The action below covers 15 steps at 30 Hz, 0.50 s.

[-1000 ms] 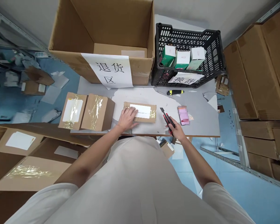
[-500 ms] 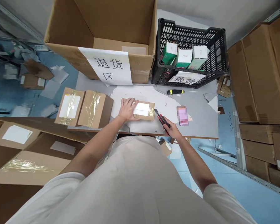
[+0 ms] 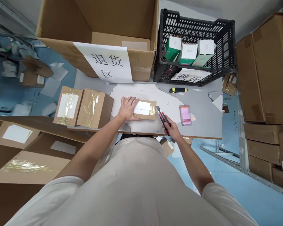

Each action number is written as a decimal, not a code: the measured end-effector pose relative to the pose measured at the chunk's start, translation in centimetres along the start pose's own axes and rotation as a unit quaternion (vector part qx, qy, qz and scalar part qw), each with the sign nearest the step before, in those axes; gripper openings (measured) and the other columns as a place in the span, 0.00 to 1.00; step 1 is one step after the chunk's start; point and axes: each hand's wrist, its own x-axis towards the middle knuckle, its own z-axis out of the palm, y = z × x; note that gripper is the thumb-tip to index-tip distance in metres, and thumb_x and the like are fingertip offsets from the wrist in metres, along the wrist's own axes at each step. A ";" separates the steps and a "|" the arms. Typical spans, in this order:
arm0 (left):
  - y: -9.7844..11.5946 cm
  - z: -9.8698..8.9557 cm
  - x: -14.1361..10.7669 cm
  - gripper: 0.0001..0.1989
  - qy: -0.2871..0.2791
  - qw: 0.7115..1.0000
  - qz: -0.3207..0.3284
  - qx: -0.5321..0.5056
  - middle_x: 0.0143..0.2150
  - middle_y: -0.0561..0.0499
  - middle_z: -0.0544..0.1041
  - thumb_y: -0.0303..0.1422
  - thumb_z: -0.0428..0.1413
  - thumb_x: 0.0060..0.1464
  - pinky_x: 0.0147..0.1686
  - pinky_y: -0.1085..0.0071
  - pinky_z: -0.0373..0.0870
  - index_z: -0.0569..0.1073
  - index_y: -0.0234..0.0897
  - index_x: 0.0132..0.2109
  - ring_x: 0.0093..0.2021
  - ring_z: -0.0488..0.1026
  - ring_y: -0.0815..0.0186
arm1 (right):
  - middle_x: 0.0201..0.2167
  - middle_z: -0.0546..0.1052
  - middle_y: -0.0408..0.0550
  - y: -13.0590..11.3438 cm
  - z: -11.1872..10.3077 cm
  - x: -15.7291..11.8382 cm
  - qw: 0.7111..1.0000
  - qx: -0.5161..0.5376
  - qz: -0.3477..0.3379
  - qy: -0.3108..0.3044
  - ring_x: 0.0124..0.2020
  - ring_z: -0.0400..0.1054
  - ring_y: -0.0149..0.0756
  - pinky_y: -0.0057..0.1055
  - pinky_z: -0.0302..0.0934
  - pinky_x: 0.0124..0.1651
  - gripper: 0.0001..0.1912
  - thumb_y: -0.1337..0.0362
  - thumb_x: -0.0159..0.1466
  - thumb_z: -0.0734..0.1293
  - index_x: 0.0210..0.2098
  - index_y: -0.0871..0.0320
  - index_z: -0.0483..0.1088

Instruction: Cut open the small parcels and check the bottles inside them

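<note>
A small taped carton (image 3: pixel 145 109) with a white label lies flat on the worktable (image 3: pixel 202 125). My left hand (image 3: pixel 129 110) grips its left end, fingers over the top and thumb along the near side. Just right of the carton, my right hand (image 3: pixel 171 127) is closed round a red and black utility knife (image 3: pixel 163 119). The knife's blade end points up and left, close to the carton's right end and apart from it. A yellow and black cutter (image 3: pixel 178 90) lies farther back. To the right rests a pink phone-like item (image 3: pixel 185 115), partly pixelated.
Two taped cartons (image 3: pixel 91 108) stand at the table's left. Behind are a large open box (image 3: pixel 141 64) with a paper sign and a black crate (image 3: pixel 223 62) holding several green and white boxes. Stacked cartons (image 3: pixel 271 78) stand at the right.
The whole view has shifted slightly. My right hand and the knife have turned a little, with the blade end a bit more upright. My left hand keeps its hold on the carton.
</note>
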 end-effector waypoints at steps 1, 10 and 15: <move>0.0 0.0 0.0 0.55 0.002 1.000 0.001 -0.003 0.63 0.32 0.60 0.58 0.61 0.35 0.62 0.37 0.33 0.56 0.33 0.66 0.63 0.54 0.37 | 0.27 0.69 0.38 -0.2 0.3 0.1 1.000 -0.003 0.001 -0.004 0.16 0.60 0.24 0.23 0.55 0.15 0.41 0.46 0.59 0.65 0.68 0.48 0.49; -0.2 0.4 -0.2 0.56 0.019 1.000 0.009 -0.023 0.63 0.31 0.61 0.57 0.63 0.32 0.62 0.35 0.34 0.58 0.34 0.65 0.62 0.55 0.36 | 0.24 0.67 0.36 0.0 -0.5 -0.6 0.998 -0.033 0.002 -0.050 0.15 0.58 0.23 0.23 0.55 0.15 0.40 0.50 0.61 0.65 0.68 0.52 0.50; -0.2 0.6 -0.3 0.57 0.025 0.999 0.020 -0.014 0.63 0.30 0.61 0.57 0.64 0.31 0.61 0.33 0.35 0.57 0.32 0.65 0.62 0.55 0.37 | 0.22 0.67 0.35 0.8 -0.6 -1.9 0.997 -0.050 0.010 -0.060 0.14 0.57 0.24 0.24 0.55 0.14 0.38 0.51 0.62 0.64 0.68 0.53 0.50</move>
